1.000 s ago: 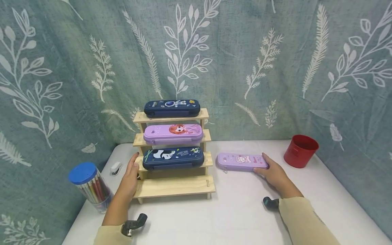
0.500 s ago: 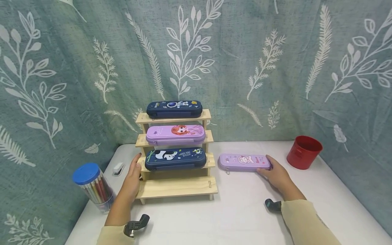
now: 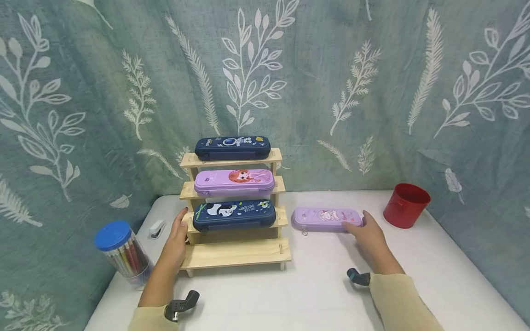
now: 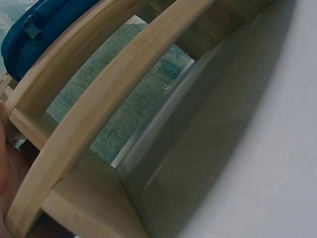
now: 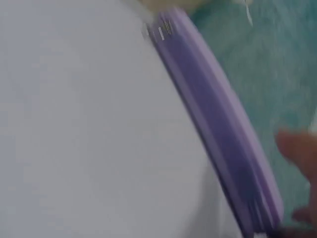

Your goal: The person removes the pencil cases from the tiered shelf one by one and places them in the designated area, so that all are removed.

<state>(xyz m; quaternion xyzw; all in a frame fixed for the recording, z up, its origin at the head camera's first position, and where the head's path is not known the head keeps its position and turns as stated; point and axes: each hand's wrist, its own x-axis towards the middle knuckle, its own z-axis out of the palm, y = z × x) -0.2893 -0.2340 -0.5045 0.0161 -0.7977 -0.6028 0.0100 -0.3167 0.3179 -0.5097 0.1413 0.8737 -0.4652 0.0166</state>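
In the head view my left hand (image 3: pixel 177 241) rests against the left side of a tiered wooden shelf (image 3: pixel 236 253), fingers extended along it. Part of the hand shows behind the wood at the left edge of the left wrist view. My right hand (image 3: pixel 370 240) is at the right end of a lilac pencil case (image 3: pixel 308 218) with a cartoon print, lying on the white table. Thumb and forefinger are spread over that end. The right wrist view, blurred, has a raised finger (image 5: pixel 299 151) apart from the case's side.
On the shelf's tiers lie a navy astronaut case (image 3: pixel 232 148), a lilac girl-print case (image 3: pixel 219 180) and a navy panda case (image 3: pixel 233 214). A red bucket (image 3: pixel 403 211) stands right, a blue-lidded pencil tub (image 3: pixel 124 253) left, near a small white object (image 3: pixel 157 227).
My right hand has loosened from the lilac case's end, its fingers spreading and lifting. The case lies in the same place. My left hand stays at the shelf.
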